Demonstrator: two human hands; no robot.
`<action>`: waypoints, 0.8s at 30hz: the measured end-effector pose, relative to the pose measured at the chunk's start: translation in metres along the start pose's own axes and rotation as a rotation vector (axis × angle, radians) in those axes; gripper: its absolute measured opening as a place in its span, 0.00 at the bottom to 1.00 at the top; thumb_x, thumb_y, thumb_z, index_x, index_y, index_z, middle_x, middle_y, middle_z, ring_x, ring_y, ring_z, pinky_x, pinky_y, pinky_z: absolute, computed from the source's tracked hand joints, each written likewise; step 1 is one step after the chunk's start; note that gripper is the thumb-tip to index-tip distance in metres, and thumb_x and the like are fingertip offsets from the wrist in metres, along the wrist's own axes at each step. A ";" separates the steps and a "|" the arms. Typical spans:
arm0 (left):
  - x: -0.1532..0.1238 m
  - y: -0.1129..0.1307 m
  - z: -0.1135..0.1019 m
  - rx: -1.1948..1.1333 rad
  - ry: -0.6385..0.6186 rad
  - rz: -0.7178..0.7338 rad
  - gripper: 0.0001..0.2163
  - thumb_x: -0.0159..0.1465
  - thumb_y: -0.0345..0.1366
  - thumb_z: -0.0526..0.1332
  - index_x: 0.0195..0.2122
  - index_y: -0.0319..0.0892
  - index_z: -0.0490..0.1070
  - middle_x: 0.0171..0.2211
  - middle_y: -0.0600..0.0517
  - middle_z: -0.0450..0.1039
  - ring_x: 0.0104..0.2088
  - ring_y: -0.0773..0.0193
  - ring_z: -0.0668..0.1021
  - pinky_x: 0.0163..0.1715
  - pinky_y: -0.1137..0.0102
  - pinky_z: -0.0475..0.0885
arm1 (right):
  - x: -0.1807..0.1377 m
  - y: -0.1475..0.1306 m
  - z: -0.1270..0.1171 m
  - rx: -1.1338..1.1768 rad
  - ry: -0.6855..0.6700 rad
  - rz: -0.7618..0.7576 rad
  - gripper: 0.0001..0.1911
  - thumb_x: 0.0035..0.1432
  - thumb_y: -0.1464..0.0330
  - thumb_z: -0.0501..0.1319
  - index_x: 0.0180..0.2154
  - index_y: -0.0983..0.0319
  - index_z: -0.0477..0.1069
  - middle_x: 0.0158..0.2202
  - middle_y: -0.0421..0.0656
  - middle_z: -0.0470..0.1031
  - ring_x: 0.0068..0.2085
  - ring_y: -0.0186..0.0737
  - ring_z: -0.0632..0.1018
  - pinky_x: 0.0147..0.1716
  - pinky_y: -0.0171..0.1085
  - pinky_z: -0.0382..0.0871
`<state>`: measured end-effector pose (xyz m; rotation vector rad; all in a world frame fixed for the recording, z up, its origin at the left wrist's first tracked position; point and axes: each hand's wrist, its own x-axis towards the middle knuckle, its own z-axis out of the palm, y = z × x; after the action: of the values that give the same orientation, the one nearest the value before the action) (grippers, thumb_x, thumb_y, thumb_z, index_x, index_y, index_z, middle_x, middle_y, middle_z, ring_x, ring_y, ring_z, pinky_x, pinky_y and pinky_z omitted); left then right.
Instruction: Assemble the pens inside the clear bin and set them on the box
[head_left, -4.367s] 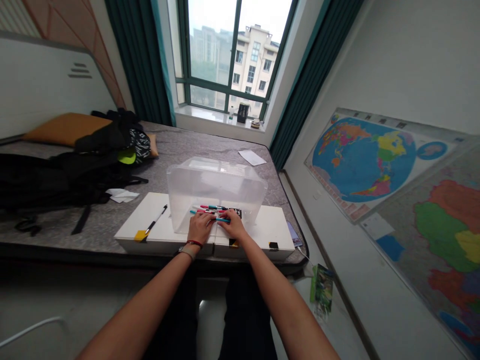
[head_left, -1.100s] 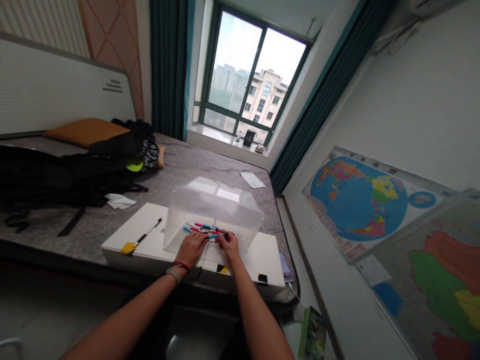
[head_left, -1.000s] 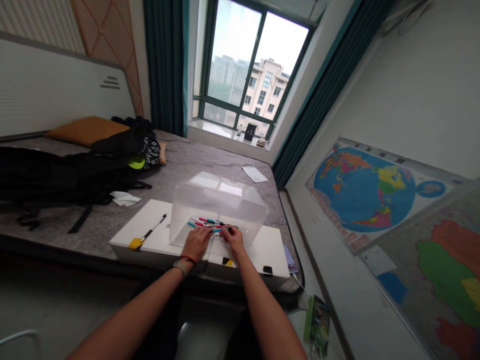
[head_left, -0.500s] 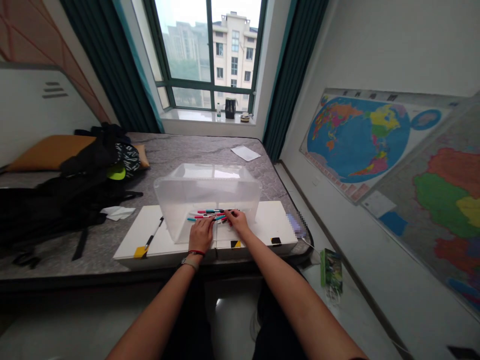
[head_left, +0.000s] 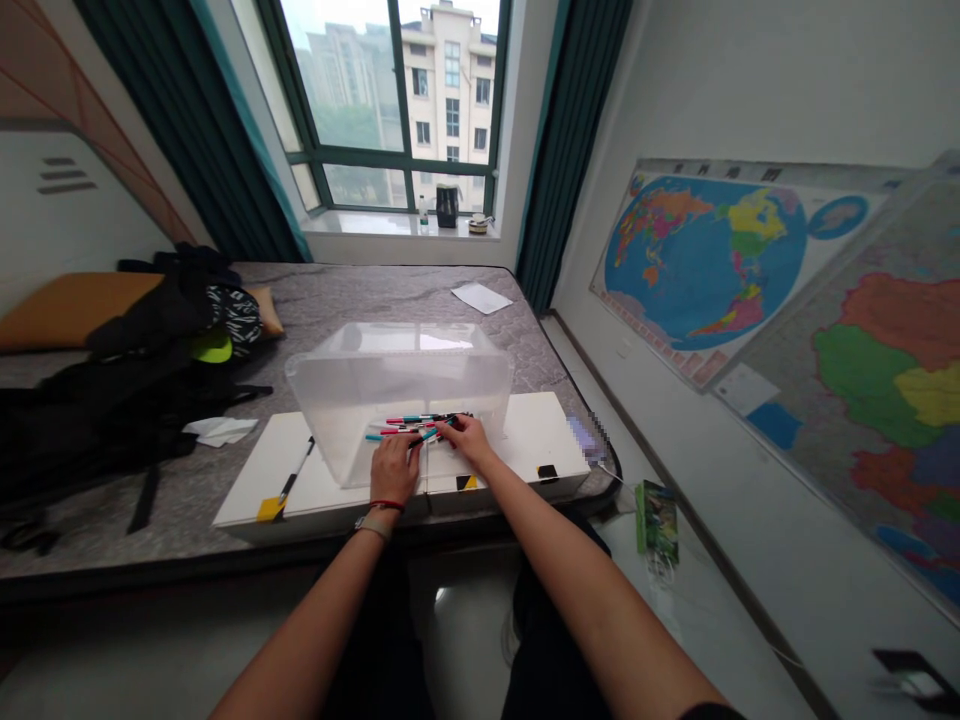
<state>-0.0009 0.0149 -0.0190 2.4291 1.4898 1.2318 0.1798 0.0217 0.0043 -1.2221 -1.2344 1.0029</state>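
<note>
Pink and teal pens [head_left: 415,428] lie in a loose row just inside the near edge of a clear plastic box [head_left: 397,375], seen on the head camera I am watching from afar. The box stands on white boards [head_left: 536,440] laid over a grey mattress [head_left: 390,290]. It seems tipped with its mouth toward me, though I cannot be sure.

The left hand [head_left: 395,468] is palm down at the near side of the row, fingers stretched forward and flat on the barrels, gripping nothing that I can make out. The right hand [head_left: 469,440] sits at the right end of the row, fingers curled narrow over the pen ends; whether they pinch one I cannot tell.

I judge the pens light, stiff and smooth, apt to roll on the slick plastic and to slip out of a loose bunch. The best hold looks to be mid-barrel, between thumb and two fingers, or the whole row squeezed from both ends.

One more pen [head_left: 298,468] lies apart on the left board, near a yellow tab [head_left: 268,508]. A black bag [head_left: 97,400] is heaped at the left, and a sheet of paper [head_left: 480,297] lies far off toward the window [head_left: 397,90].
</note>
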 end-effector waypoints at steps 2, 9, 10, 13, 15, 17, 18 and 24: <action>0.000 0.002 -0.001 -0.001 -0.003 -0.018 0.13 0.67 0.42 0.54 0.47 0.43 0.72 0.43 0.46 0.76 0.45 0.53 0.74 0.46 0.60 0.67 | 0.001 0.001 0.000 -0.009 0.009 0.002 0.22 0.48 0.50 0.65 0.23 0.62 0.68 0.17 0.35 0.64 0.20 0.31 0.63 0.21 0.32 0.56; 0.004 0.001 -0.002 0.031 -0.049 -0.017 0.15 0.70 0.41 0.48 0.48 0.45 0.73 0.42 0.47 0.77 0.43 0.53 0.73 0.44 0.60 0.67 | 0.005 0.008 0.003 0.061 0.040 0.009 0.22 0.51 0.48 0.62 0.26 0.61 0.66 0.19 0.37 0.67 0.20 0.32 0.65 0.19 0.31 0.58; 0.004 0.001 -0.001 0.032 -0.051 -0.011 0.15 0.70 0.42 0.49 0.47 0.45 0.73 0.41 0.47 0.77 0.43 0.53 0.73 0.43 0.60 0.67 | 0.005 0.009 0.003 0.060 0.038 0.007 0.22 0.51 0.48 0.62 0.26 0.61 0.66 0.19 0.37 0.67 0.20 0.32 0.65 0.19 0.31 0.58; 0.002 0.000 -0.001 0.018 -0.039 -0.009 0.14 0.69 0.43 0.51 0.45 0.45 0.73 0.41 0.46 0.76 0.44 0.53 0.73 0.44 0.60 0.67 | 0.005 0.011 0.002 0.033 0.036 -0.015 0.22 0.52 0.49 0.62 0.25 0.61 0.66 0.18 0.36 0.66 0.20 0.31 0.65 0.20 0.31 0.58; 0.001 0.000 -0.001 0.003 -0.023 -0.017 0.12 0.68 0.43 0.52 0.43 0.44 0.72 0.41 0.46 0.76 0.44 0.53 0.73 0.45 0.60 0.66 | 0.006 0.013 0.002 0.022 0.027 -0.029 0.21 0.52 0.49 0.63 0.25 0.61 0.67 0.18 0.36 0.66 0.20 0.31 0.65 0.20 0.31 0.58; 0.000 0.001 -0.002 -0.013 -0.012 -0.022 0.12 0.68 0.44 0.54 0.42 0.44 0.71 0.40 0.46 0.75 0.44 0.53 0.73 0.46 0.59 0.66 | 0.006 0.015 0.002 0.025 0.020 -0.033 0.21 0.52 0.49 0.63 0.25 0.61 0.67 0.18 0.36 0.66 0.20 0.31 0.65 0.20 0.31 0.58; 0.000 0.001 -0.002 -0.020 -0.006 -0.028 0.12 0.67 0.45 0.54 0.42 0.44 0.71 0.40 0.46 0.75 0.44 0.53 0.73 0.46 0.59 0.67 | 0.006 0.015 0.001 0.029 0.019 -0.032 0.21 0.52 0.49 0.63 0.25 0.61 0.68 0.18 0.36 0.66 0.20 0.31 0.65 0.20 0.31 0.58; 0.003 0.005 -0.004 -0.036 -0.021 -0.065 0.17 0.67 0.46 0.54 0.52 0.44 0.69 0.40 0.46 0.76 0.43 0.53 0.73 0.45 0.59 0.67 | 0.007 0.015 0.002 0.061 0.015 -0.004 0.22 0.52 0.48 0.62 0.28 0.62 0.69 0.19 0.36 0.67 0.20 0.31 0.66 0.21 0.32 0.59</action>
<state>0.0007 0.0134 -0.0125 2.3445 1.5145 1.2067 0.1802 0.0300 -0.0100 -1.1774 -1.1855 1.0199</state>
